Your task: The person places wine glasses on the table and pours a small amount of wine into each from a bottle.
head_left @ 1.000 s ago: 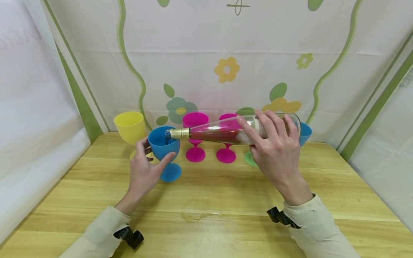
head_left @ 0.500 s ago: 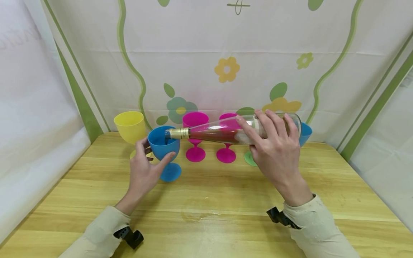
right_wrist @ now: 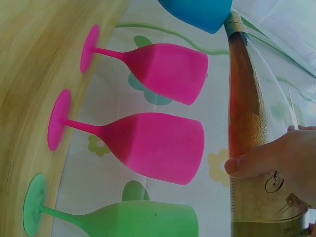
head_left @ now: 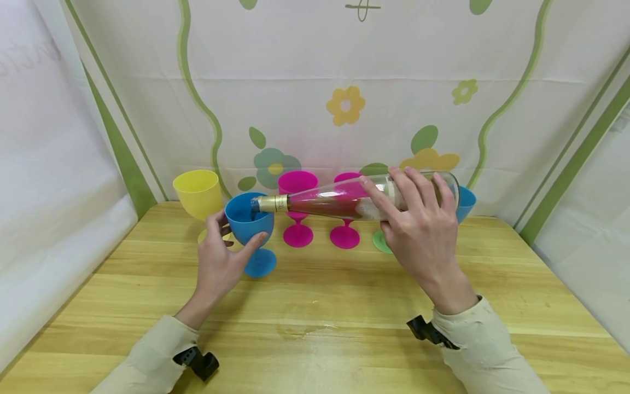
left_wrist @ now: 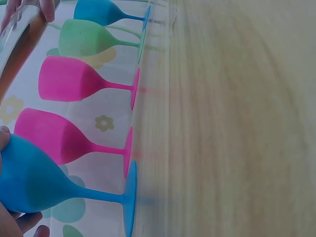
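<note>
While the head view shows the clear glass bottle of pink drink (head_left: pixel 354 201) held near level in the curled right hand (head_left: pixel 423 230), its gold-foiled mouth sits over the blue plastic goblet (head_left: pixel 249 221), whose bowl the left hand (head_left: pixel 219 262) cups; pouring looks under way, with the goblet's fill hidden. The left wrist view shows the blue goblet's foot flat on the wooden surface (left_wrist: pixel 237 123). At 9 o'clock of the bottle, the right wrist view shows two pink goblets (right_wrist: pixel 163 143), liquid reaching the neck.
</note>
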Demonstrator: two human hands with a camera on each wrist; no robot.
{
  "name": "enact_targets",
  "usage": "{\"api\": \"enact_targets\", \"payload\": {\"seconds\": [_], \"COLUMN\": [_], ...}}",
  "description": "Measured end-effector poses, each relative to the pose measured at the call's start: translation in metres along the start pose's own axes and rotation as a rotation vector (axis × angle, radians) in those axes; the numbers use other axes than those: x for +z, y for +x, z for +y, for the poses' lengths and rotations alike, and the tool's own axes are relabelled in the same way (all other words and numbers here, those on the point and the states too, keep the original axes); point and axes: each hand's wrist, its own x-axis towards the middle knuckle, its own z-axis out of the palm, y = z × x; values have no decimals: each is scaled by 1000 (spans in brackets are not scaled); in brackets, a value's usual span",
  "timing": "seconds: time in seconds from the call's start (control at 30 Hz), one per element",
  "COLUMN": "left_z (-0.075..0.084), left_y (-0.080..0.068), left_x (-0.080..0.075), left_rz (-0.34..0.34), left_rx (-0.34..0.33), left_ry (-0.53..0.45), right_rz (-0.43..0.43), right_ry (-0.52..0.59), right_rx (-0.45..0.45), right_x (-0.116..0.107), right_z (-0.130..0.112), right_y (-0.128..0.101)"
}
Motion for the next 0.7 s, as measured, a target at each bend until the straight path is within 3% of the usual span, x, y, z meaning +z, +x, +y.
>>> {"api": "enact_targets", "payload": {"seconds": [0.7], "left_z": [-1], "left_y": [-1], "left_x": [0], "left_rz": [3], "left_rx": [-3], "left_ry": [-12], "right_rz": [12], "right_ry": [10], "right_rx": [8], "right_x": [-1], "right_z": [1], "right_y": [0]}}
